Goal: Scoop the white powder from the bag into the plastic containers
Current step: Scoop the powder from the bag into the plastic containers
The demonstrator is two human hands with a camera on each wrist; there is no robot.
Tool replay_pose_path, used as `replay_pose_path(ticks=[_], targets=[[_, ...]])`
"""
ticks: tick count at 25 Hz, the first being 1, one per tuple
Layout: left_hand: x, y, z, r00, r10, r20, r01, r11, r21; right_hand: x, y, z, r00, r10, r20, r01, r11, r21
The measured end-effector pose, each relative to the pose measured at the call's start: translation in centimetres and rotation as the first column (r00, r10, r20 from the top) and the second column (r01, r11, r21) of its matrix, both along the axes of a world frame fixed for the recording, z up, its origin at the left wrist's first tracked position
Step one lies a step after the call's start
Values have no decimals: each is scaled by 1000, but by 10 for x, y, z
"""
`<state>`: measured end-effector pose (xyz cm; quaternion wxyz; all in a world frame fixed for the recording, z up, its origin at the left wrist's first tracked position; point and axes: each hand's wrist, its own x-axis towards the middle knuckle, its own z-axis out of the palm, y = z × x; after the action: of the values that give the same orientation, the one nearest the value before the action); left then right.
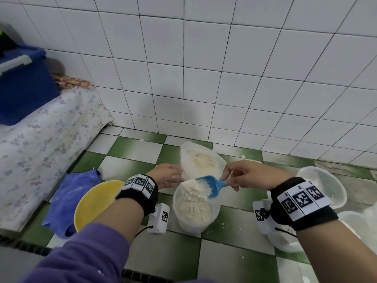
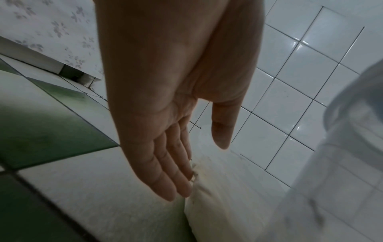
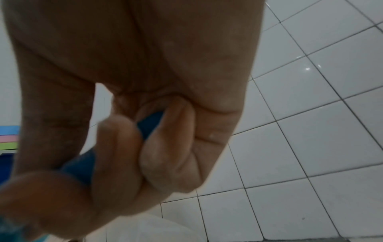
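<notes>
My right hand (image 1: 247, 174) is closed round the handle of the blue scoop (image 1: 212, 185), fingers curled on it in the right wrist view. My left hand (image 1: 166, 175) is flat, fingers straight, holding nothing, its fingertips (image 2: 182, 188) at the near left side of the bag (image 1: 201, 160); touching or just beside, can't tell.

The scoop is loaded, white powder (image 1: 192, 193) sliding off its mouth over the container (image 1: 195, 209). Its long axis runs right to left, handle toward my right hand, mouth tipped down and left, directly over the container's opening. The container sits between my two hands, just in front of the bag; powder is heaped above its rim, so I judge it about full. The bag lies beyond it toward the wall, mouth open, powder showing inside. An empty clear container (image 1: 322, 184) stands to the right, nearer my right hand, probably the next one to fill.

All on a green and white checked tile floor (image 1: 234, 258), dusted with spilled powder, against a white tiled wall (image 1: 224, 68). A yellow bowl (image 1: 91, 205) and a blue cloth (image 1: 67, 199) sit left.
</notes>
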<state>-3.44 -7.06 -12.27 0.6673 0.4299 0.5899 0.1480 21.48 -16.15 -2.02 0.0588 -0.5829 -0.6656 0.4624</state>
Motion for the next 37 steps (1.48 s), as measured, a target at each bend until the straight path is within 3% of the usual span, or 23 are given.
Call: replay_pose_path(ticks=[8,15,23,27,30,33,35,37], targets=[[-4,-5,2,1000,15,4,-15,1000,4,-12,-8,8,986,54,156,-70,993,95],[-8,-4,-1,1000,4,6,-5,1000,6,-9,-10,3,983,67,173,-98,979,176],[-6,-1,-1,1000,13,-8,-13,1000,-7,14,-2,-3,997,-19,-76,25,997,75],[-2,-2,3,1000,-20,21,21,996,-87,26,8,-5,960,-196,-200,202,979,10],[3,-1,5,996,-92,-8,90,984,-152,28,21,-13,956,-291,-37,294,952,90],[8,5,1,995,-89,-43,82,985,-155,21,36,-25,928,-329,174,293,934,205],[11,9,0,996,-68,-58,59,988,-139,11,44,-30,899,-269,345,181,947,267],[15,14,0,996,-61,-67,52,990,-132,2,51,-34,822,-162,545,-9,955,297]])
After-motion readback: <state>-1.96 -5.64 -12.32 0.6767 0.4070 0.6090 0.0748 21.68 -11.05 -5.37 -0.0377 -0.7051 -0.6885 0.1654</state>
